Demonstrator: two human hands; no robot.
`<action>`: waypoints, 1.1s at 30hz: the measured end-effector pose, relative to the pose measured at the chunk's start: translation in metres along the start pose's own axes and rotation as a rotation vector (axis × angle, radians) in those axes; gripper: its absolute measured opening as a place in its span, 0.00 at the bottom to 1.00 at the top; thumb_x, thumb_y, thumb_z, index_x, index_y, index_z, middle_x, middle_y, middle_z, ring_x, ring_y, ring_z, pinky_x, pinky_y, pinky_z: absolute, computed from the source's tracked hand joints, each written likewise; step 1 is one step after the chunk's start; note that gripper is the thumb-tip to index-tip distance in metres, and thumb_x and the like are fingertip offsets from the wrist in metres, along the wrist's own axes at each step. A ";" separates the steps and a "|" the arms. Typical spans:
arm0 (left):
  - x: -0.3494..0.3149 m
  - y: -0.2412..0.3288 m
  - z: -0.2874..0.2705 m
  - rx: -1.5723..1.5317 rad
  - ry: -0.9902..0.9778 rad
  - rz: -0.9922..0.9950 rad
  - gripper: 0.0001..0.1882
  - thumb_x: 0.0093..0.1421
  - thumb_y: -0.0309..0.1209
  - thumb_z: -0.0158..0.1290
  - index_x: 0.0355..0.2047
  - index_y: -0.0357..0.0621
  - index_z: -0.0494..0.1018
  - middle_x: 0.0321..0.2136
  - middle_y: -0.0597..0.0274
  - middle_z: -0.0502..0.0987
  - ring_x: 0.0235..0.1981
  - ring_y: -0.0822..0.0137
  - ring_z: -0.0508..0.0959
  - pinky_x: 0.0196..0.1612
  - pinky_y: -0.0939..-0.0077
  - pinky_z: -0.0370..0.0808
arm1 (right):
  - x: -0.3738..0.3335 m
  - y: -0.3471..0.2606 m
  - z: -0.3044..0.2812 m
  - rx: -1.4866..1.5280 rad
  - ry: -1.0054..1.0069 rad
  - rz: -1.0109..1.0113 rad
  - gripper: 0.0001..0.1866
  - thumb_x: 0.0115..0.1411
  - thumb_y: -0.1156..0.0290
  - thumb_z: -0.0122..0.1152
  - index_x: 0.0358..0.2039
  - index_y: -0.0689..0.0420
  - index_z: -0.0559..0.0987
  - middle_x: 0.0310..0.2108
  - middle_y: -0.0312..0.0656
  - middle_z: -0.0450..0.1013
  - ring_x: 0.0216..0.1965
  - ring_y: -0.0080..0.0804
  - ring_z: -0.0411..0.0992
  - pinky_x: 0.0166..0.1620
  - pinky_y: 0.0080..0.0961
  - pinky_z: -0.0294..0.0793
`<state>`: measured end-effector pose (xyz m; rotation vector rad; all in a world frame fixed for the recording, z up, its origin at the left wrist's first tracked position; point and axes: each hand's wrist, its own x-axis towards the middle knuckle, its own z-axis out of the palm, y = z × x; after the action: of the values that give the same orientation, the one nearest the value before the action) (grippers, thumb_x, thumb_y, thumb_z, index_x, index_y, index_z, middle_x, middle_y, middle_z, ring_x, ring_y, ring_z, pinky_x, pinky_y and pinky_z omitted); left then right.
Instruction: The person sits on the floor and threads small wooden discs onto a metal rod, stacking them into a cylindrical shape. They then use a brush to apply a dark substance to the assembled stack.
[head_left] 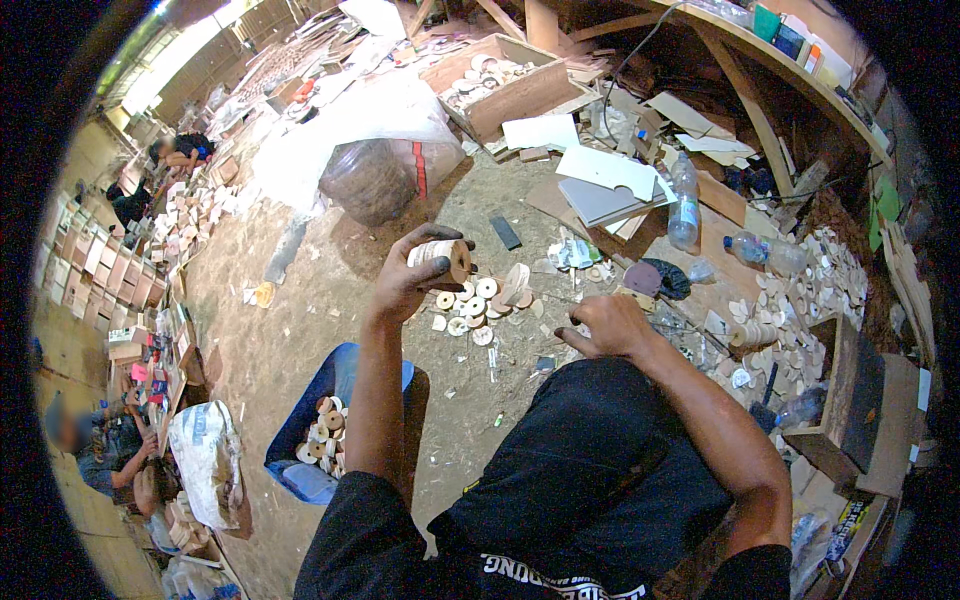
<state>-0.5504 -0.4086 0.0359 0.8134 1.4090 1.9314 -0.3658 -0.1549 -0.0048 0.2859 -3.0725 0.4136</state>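
A short stack of round wooden discs with a hole through the middle (446,262) is gripped by my left hand (402,280), its fingers and thumb wrapped round the sides. Below it, loose wooden rings (470,308) lie scattered on the dirt floor. My right hand (612,325) is by my knee, to the right of those rings. Its fingers are curled with thumb and fingertips close together; whether anything small is between them I cannot make out. Left of my left forearm stands a blue plastic container (284,452) with wooden discs (325,436) inside.
Water bottles (684,205), white board offcuts (608,172) and many wood scraps (800,305) lie to the right. A wooden box (505,105) of pieces stands ahead, near a large filled plastic bag (370,180). A white sack (205,460) and other people (112,455) are at left.
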 end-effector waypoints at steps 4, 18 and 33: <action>-0.002 0.005 -0.003 -0.036 -0.048 0.029 0.31 0.46 0.38 0.66 0.47 0.37 0.68 0.42 0.49 0.76 0.39 0.59 0.80 0.38 0.68 0.81 | 0.001 -0.001 -0.004 -0.023 0.020 0.011 0.26 0.55 0.44 0.53 0.24 0.57 0.79 0.19 0.51 0.74 0.24 0.52 0.75 0.29 0.46 0.75; -0.002 0.053 0.044 0.839 -0.104 -0.010 0.20 0.46 0.32 0.64 0.40 0.37 0.76 0.36 0.60 0.78 0.42 0.67 0.75 0.51 0.72 0.69 | 0.003 -0.002 0.008 -0.071 -0.122 0.088 0.23 0.56 0.48 0.55 0.26 0.57 0.81 0.22 0.51 0.75 0.25 0.52 0.75 0.31 0.45 0.76; -0.004 0.056 0.049 0.786 -0.062 -0.064 0.15 0.53 0.32 0.59 0.37 0.35 0.76 0.33 0.59 0.78 0.38 0.70 0.76 0.44 0.74 0.72 | -0.002 -0.003 0.007 -0.115 -0.068 0.146 0.23 0.55 0.49 0.57 0.22 0.59 0.81 0.20 0.51 0.75 0.22 0.50 0.75 0.28 0.43 0.76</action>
<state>-0.5163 -0.3970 0.1014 1.1312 2.1512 1.2580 -0.3636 -0.1598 -0.0110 0.0743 -3.1803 0.2341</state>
